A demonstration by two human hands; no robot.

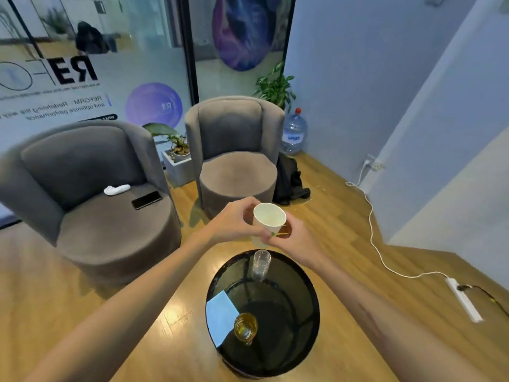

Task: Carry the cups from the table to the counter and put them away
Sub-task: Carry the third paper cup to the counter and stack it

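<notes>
A white paper cup [268, 219] is held in the air beyond the far edge of the round black glass table [297, 312]. My left hand [237, 219] grips its left side and my right hand [292, 237] grips its lower right side. The cup's mouth tilts toward me and looks empty. On the table stand a clear glass [260, 264] near the far edge and a glass of yellow liquid [245, 328] near the front left. The counter is not in view.
A light blue paper [221, 317] lies on the table's left part. Two grey armchairs [110, 194] [235, 155] stand beyond, one with a phone [146, 199] on its seat. A white power strip [464, 301] and cable lie on the floor at right.
</notes>
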